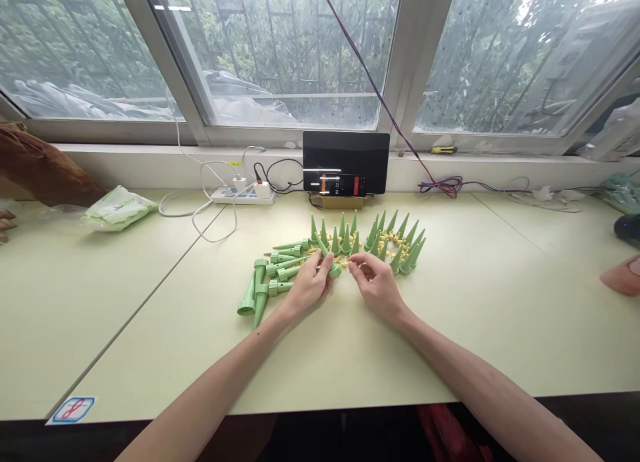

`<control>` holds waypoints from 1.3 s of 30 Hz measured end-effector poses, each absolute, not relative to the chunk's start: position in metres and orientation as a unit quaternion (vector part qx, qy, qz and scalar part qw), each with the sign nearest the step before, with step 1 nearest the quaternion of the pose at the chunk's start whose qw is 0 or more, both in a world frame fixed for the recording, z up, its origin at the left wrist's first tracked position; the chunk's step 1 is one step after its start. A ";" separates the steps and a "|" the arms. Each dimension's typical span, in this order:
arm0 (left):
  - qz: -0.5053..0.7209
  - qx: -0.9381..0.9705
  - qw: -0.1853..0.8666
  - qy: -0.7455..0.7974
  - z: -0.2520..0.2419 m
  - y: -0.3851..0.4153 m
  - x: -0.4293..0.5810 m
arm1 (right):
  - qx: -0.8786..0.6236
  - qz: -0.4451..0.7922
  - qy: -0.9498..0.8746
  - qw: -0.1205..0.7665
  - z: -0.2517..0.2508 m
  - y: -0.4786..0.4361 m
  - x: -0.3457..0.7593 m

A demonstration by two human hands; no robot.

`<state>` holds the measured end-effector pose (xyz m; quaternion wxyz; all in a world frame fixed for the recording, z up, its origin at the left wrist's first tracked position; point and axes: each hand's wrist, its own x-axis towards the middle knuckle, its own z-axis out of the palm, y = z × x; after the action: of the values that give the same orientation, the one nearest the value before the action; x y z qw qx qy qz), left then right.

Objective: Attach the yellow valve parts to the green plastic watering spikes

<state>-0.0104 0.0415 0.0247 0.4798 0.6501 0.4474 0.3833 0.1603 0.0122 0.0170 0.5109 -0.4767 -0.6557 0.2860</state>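
Note:
My left hand [313, 279] is closed around a green plastic spike [335, 270], its wide collar facing right and its tip slanting up to the left. Just right of that collar, the thumb and forefinger of my right hand [374, 275] pinch a small yellow piece [345, 264], partly hidden by the fingertips. Beyond both hands, several green spikes [346, 241] stand upright on their collars among scattered small yellow pieces [395, 238]. Left of my left hand lie more green spikes [285, 270] on their sides, several with ribbed collars.
Behind the spikes, a phone [343, 185] leans on a dark screen [345, 152]. A power strip [245, 195] with white cables sits back left, near a green-white soft pack [119, 209]. Bundled wires [443, 185] lie by the window. A person's hand [623, 275] shows at the right edge.

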 end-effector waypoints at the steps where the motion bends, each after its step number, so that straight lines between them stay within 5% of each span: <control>1: 0.381 0.654 0.478 0.446 0.025 0.041 -0.010 | -0.476 0.287 -0.657 0.509 0.017 0.012 0.160; 39: 0.394 0.715 0.366 0.446 0.021 0.037 -0.009 | -0.471 0.309 -0.670 0.484 0.016 0.014 0.162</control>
<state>-0.0090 0.0371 0.0213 0.3658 0.7153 0.4464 0.3941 0.1618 0.0142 0.0158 0.4844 -0.4705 -0.6696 0.3092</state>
